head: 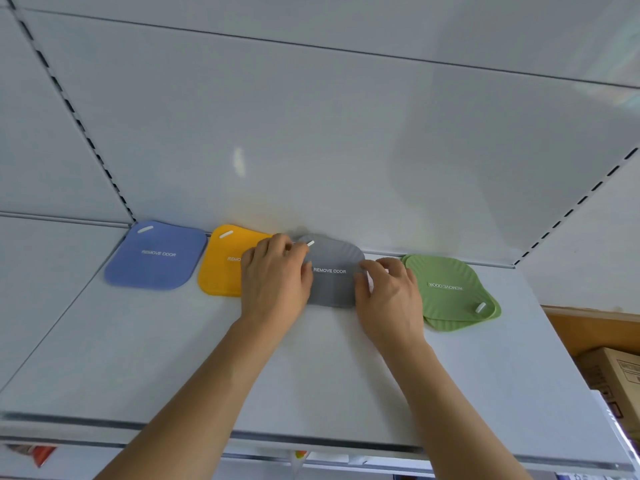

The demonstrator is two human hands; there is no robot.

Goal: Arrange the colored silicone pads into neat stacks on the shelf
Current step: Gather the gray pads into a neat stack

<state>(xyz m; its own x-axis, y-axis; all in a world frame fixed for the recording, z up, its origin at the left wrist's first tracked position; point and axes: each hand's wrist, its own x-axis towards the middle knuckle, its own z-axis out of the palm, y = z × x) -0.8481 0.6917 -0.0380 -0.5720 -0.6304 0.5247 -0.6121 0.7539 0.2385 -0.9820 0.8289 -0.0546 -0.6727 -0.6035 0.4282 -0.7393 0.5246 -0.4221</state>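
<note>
Both hands, left hand (275,282) and right hand (388,296), gripped the ribbed grey silicone pad (334,275) between them; smooth yellow rounded-square pad (221,268) lay just left.

A: What lies on the shelf (311,375)?
B: Four colours in a row along the far edge: blue pad (157,256) leftmost, then yellow pad (221,263), grey pad (334,275), and a green stack (450,289) rightmost.
A: And the hands?
B: The left hand (275,282) grips the grey pad's left edge, overlapping the yellow one; the right hand (389,294) pinches its right edge.
</note>
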